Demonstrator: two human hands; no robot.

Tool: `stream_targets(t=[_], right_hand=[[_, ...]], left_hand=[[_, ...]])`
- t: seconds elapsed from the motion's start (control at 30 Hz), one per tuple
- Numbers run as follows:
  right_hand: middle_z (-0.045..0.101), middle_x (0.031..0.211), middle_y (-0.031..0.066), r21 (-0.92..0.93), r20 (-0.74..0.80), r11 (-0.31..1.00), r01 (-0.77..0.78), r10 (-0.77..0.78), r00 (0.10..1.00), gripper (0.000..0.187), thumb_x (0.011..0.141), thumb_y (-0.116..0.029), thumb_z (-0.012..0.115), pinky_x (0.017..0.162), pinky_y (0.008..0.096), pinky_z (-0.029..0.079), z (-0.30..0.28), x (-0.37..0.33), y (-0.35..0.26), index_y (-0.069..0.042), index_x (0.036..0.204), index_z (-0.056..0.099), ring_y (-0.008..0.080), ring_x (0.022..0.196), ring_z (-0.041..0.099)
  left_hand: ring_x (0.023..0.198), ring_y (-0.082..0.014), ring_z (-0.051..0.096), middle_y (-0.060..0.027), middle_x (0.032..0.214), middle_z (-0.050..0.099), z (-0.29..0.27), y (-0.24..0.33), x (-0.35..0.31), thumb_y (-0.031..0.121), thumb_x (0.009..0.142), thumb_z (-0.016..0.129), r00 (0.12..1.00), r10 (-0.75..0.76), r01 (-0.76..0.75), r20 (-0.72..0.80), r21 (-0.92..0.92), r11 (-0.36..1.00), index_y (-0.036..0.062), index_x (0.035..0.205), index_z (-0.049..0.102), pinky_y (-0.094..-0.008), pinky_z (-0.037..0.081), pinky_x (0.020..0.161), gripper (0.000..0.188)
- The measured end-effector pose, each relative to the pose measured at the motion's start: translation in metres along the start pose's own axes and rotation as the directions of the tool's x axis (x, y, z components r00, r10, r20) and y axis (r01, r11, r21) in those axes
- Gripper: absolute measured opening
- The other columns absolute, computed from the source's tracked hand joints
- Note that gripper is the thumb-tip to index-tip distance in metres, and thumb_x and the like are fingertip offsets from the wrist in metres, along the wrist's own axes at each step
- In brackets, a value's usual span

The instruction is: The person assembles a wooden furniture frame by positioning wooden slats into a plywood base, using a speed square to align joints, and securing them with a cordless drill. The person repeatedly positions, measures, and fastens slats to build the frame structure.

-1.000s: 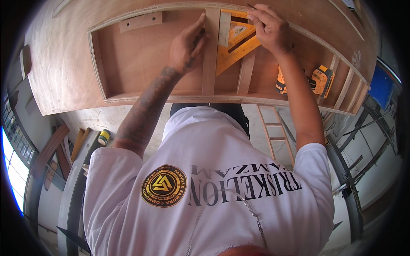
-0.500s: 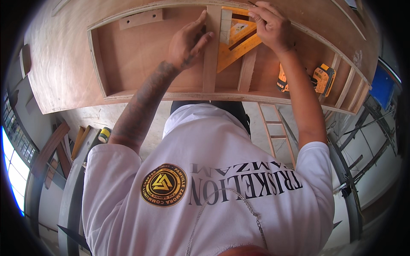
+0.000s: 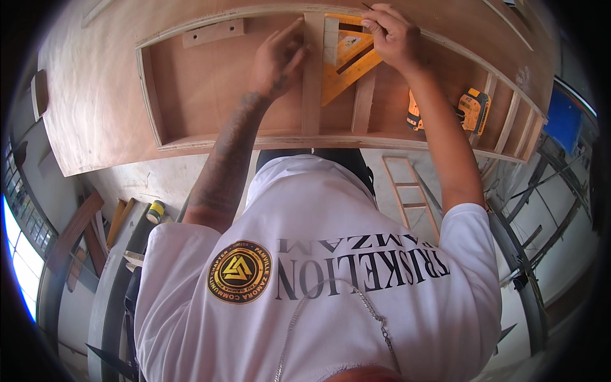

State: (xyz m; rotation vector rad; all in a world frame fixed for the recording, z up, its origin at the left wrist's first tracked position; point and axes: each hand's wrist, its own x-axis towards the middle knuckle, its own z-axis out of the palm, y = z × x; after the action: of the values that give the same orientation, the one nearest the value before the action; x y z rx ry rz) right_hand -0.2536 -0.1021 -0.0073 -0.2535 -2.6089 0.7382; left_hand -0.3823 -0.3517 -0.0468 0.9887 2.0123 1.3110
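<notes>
My right hand (image 3: 393,39) pinches a thin dark pencil (image 3: 367,6), whose end sticks out past the fingers. Just under that hand, a yellow triangular speed square (image 3: 349,75) lies across the wooden frame (image 3: 154,102), with one edge along an upright crosspiece (image 3: 312,76). On the crosspiece's other side is my left hand (image 3: 277,60), thumb and fingers apart, fingertips at its edge. The left hand holds nothing that I can see. A second, shorter crosspiece (image 3: 363,105) runs partly beneath the square.
Inside the frame at the right, a yellow-and-black cordless power tool (image 3: 474,111) lies partly behind my right forearm. A drilled wood block (image 3: 213,33) sits at the frame's far left. Below are a ladder-like wooden frame (image 3: 407,184) and a yellow-and-black roll (image 3: 155,211).
The view has shifted slightly. Both hands keep nearly the same places by the crosspiece and the speed square, and the pencil is still in my right hand.
</notes>
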Motion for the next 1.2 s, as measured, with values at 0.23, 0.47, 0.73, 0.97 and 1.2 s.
stream_targets(t=[0.23, 0.47, 0.73, 0.97, 1.2], right_hand=[[0.072, 0.096, 0.0023, -0.029, -0.07, 0.999, 0.04, -0.042, 0.997, 0.009, 0.085, -0.013, 0.077, 0.076, 0.0369, 0.057, 0.009, -0.007, 0.011, -0.01, 0.093, 0.075, 0.0257, 0.087, 0.07], [0.072, 0.094, 0.0028, -0.062, -0.078, 0.995, 0.079, -0.084, 0.993, 0.007, 0.086, -0.012, 0.077, 0.073, 0.0362, 0.056, 0.012, -0.007, 0.014, -0.009, 0.092, 0.074, 0.0253, 0.085, 0.069], [0.071, 0.094, 0.0001, -0.068, -0.089, 0.994, 0.091, -0.096, 0.991, 0.004, 0.087, -0.013, 0.074, 0.074, 0.0366, 0.056, 0.014, -0.006, 0.014, -0.012, 0.089, 0.071, 0.0249, 0.085, 0.067], [0.07, 0.092, 0.0031, -0.12, -0.103, 0.989, 0.092, -0.104, 0.989, 0.004, 0.085, -0.008, 0.073, 0.073, 0.0368, 0.055, 0.018, -0.008, 0.013, -0.008, 0.088, 0.071, 0.0264, 0.082, 0.066], [0.07, 0.094, 0.0049, -0.151, -0.061, 0.985, 0.079, -0.089, 0.994, 0.004, 0.085, -0.008, 0.07, 0.076, 0.0389, 0.055, 0.016, -0.005, 0.007, -0.009, 0.089, 0.07, 0.0288, 0.085, 0.066]], left_hand=[[0.101, -0.0176, 0.07, -0.0144, 0.119, 0.071, -0.002, 0.004, 0.003, 0.017, 0.096, 0.072, 0.965, -0.245, 0.261, 0.093, -0.269, 0.927, -0.0022, 0.145, 0.055, -0.0341, 0.057, 0.088, 0.056], [0.091, -0.0106, 0.069, -0.0147, 0.11, 0.075, -0.008, 0.009, 0.003, 0.018, 0.095, 0.072, 0.93, -0.322, 0.355, 0.175, -0.213, 0.91, -0.0005, 0.148, 0.052, -0.0284, 0.058, 0.076, 0.06], [0.099, -0.0133, 0.07, -0.0188, 0.118, 0.073, -0.004, 0.009, 0.002, 0.018, 0.095, 0.072, 0.928, -0.342, 0.371, 0.147, -0.314, 0.874, 0.0006, 0.148, 0.053, -0.0294, 0.057, 0.086, 0.059], [0.09, -0.022, 0.071, -0.0153, 0.101, 0.071, 0.003, 0.004, 0.001, 0.02, 0.095, 0.069, 0.989, -0.143, 0.145, 0.033, -0.056, 0.988, -0.0003, 0.141, 0.058, -0.0333, 0.056, 0.082, 0.051], [0.081, -0.0099, 0.06, -0.0044, 0.094, 0.061, 0.001, 0.009, 0.001, 0.015, 0.099, 0.063, 0.994, -0.105, 0.107, 0.042, -0.03, 0.994, 0.0015, 0.14, 0.061, -0.0287, 0.052, 0.074, 0.044]])
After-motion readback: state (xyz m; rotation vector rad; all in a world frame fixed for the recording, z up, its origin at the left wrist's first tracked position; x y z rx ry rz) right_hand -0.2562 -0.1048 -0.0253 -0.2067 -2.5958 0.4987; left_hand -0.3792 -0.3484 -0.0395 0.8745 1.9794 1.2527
